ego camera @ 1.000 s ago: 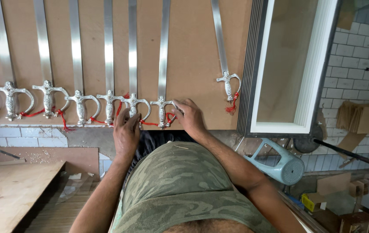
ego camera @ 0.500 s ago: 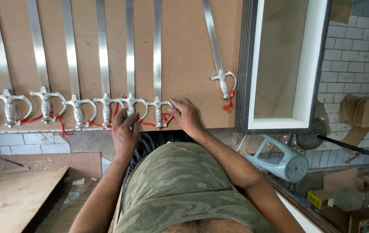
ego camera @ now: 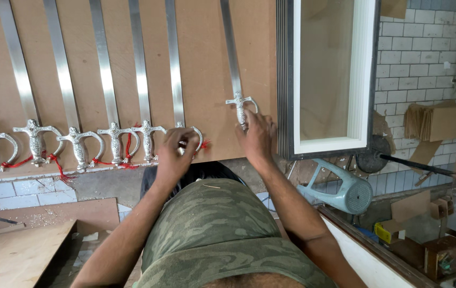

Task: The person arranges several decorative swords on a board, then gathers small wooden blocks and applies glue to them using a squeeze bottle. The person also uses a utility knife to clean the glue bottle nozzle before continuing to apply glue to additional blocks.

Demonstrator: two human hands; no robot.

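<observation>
Several swords with silver hilts and red tassels lie side by side on a brown board [ego camera: 201, 58], blades pointing away from me. My left hand [ego camera: 173, 154] is closed over the hilt of the sword [ego camera: 174, 64] nearest the middle. My right hand [ego camera: 255, 140] grips the hilt [ego camera: 240, 105] of the rightmost sword [ego camera: 231, 53], which lies apart from the row and higher up. The other hilts [ego camera: 78, 146] line up to the left along the board's near edge.
A white-framed panel [ego camera: 334, 80] with a dark edge stands right of the board. A pale blue plastic jug [ego camera: 340, 186] lies below it. White tiled wall [ego camera: 425, 64], cardboard pieces [ego camera: 438, 120] and a wooden sheet [ego camera: 14, 256] at lower left surround me.
My right hand has moved right from the middle sword's hilt to the rightmost sword's hilt. My left hand shifted right onto the middle sword's hilt. The view drifted right.
</observation>
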